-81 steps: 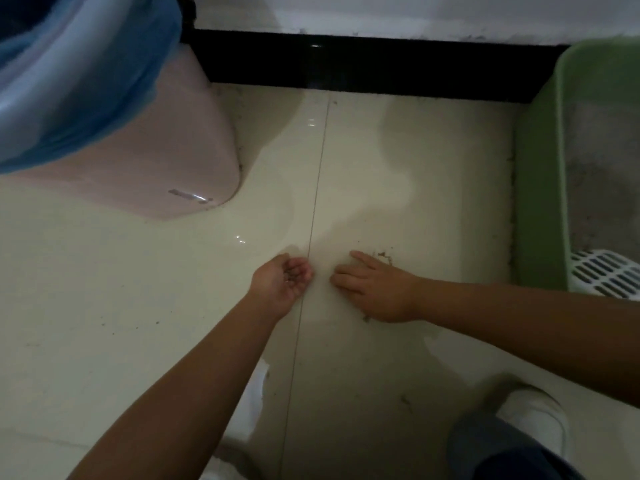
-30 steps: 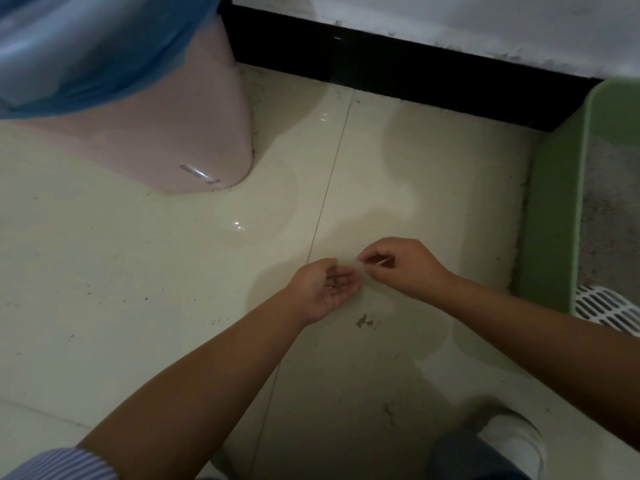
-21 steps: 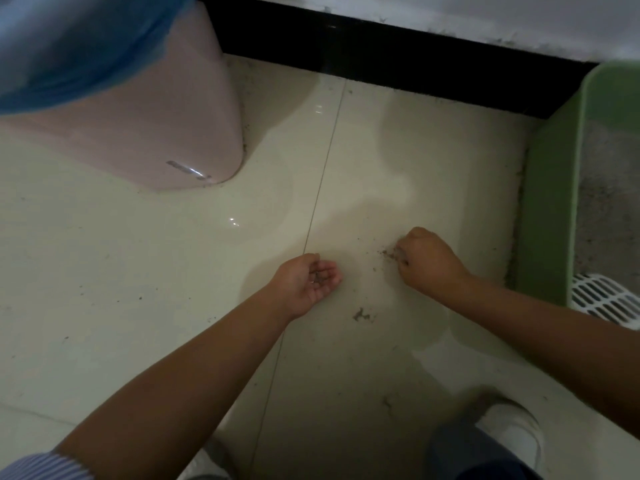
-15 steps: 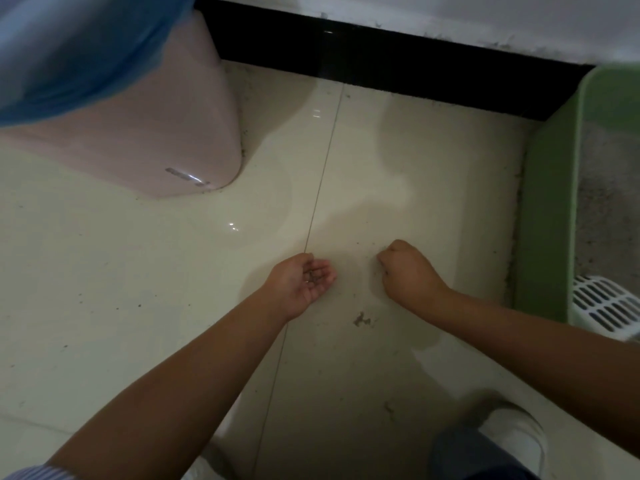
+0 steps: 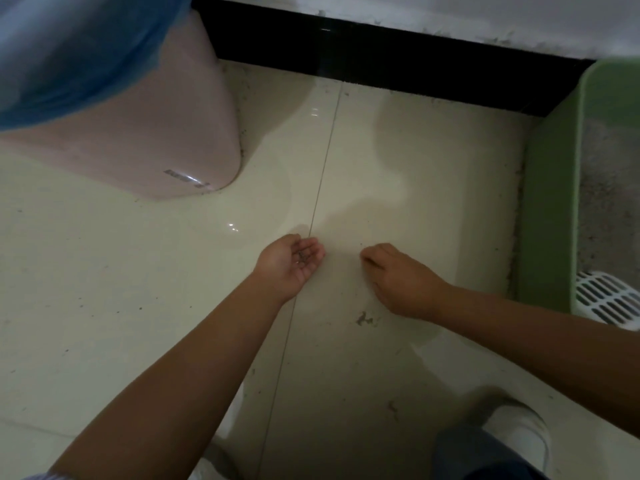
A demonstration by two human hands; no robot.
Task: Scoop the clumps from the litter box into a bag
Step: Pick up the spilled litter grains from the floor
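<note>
Green plastic litter box stands on the cream tiled floor at the right edge of view, grey litter inside, with a white slotted scoop resting at its near corner. The pink bin lined with a blue plastic bag sits well apart, upper left.

Left hand: palm up, fingers loosely cupped, a few dark spilled granules lying in the hollow. Right hand: knuckles up, fingers curled under and tips low to the floor; whether they pinch anything cannot be told.

Change noted: half a second ago the right hand was closed over the same patch of tile; it has since shifted slightly toward the cupped palm. A second ago it met that palm, then went back to the floor. Judgement: stray litter is being gathered by hand, pinch by pinch.

Outstanding: a dark crumb cluster remains on the tile near the right wrist. The collected granules have not yet reached the bag.
</note>
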